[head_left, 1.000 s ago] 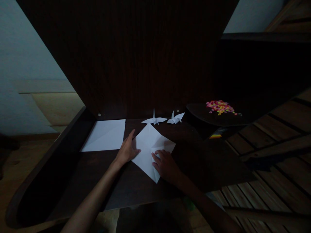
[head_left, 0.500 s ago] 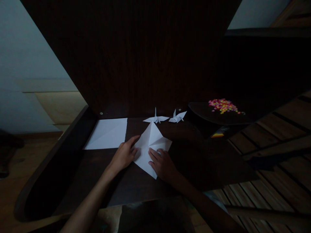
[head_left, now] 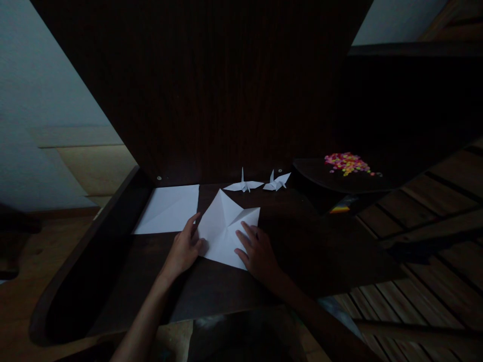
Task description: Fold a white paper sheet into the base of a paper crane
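Note:
A creased white paper sheet point(head_left: 222, 226) lies on the dark wooden desk point(head_left: 309, 251) in front of me. My left hand point(head_left: 184, 247) rests at the sheet's left edge, fingers stretched out and touching it. Flat on the sheet's lower right part lies my right hand point(head_left: 257, 250), fingers spread and pressing it down. The paper's far corner is raised slightly along its creases.
A second white sheet point(head_left: 169, 208) lies at the back left of the desk. Two folded paper cranes point(head_left: 243, 185) point(head_left: 277, 182) stand at the back. A heap of small coloured bits point(head_left: 346, 163) sits on a dark shelf to the right. A tall dark panel rises behind.
The sheet has turned and shifted left under my hands. My left hand slid back toward me along the left edge, and my right hand moved slightly up the paper.

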Demonstrator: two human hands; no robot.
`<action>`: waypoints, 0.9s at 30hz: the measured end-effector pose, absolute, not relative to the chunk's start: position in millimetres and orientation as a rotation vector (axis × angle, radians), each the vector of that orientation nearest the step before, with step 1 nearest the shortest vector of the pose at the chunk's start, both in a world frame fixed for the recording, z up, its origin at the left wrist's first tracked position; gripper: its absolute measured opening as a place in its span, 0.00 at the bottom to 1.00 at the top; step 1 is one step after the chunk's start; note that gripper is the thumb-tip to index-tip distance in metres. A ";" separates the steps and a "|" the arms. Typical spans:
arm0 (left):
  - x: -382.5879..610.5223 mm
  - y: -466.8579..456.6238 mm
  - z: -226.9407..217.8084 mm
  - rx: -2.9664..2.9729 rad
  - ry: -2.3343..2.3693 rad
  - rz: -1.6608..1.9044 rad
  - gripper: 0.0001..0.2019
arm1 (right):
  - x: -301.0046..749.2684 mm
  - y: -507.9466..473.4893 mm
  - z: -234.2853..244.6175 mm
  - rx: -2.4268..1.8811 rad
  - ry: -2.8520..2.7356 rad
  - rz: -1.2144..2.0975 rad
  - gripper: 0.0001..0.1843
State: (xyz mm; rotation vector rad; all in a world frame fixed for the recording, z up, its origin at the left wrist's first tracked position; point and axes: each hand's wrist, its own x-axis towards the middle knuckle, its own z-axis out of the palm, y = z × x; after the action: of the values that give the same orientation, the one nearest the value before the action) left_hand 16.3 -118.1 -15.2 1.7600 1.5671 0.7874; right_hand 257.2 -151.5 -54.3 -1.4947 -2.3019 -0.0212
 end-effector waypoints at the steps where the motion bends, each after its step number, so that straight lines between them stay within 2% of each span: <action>1: 15.0 -119.5 -16.3 1.716 1.573 0.793 0.37 | 258.6 -151.2 -56.0 -1.543 -2.235 -0.041 0.25; 5: 12.8 -125.4 -22.1 1.644 1.596 0.773 0.46 | 266.6 -147.4 -64.7 -1.728 -2.027 -0.040 0.34; 10: 13.5 -123.6 -33.0 1.785 1.676 0.793 0.60 | 280.0 -141.2 -69.5 -1.700 -2.061 0.097 0.36; 17: 12.0 -102.9 -28.5 2.376 1.747 0.825 0.64 | 295.3 -133.8 -69.2 -1.604 -2.022 0.234 0.41; 20: 15.2 -100.7 -23.5 2.560 1.576 0.717 0.52 | 297.3 -133.9 -68.6 -1.582 -2.023 0.284 0.42; 24: 24.8 -104.6 -29.1 2.626 1.376 0.681 0.23 | 296.0 -136.4 -66.0 -1.583 -2.018 0.326 0.41; 27: 31.8 -108.5 -38.7 2.611 1.272 0.562 0.16 | 294.1 -137.5 -64.1 -1.579 -2.024 0.372 0.40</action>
State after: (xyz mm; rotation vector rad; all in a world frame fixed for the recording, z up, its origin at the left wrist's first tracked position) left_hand 31.8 -108.5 -38.7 2.6115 1.2717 0.5624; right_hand 294.1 -137.5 -64.1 -1.5792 -2.0244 0.3717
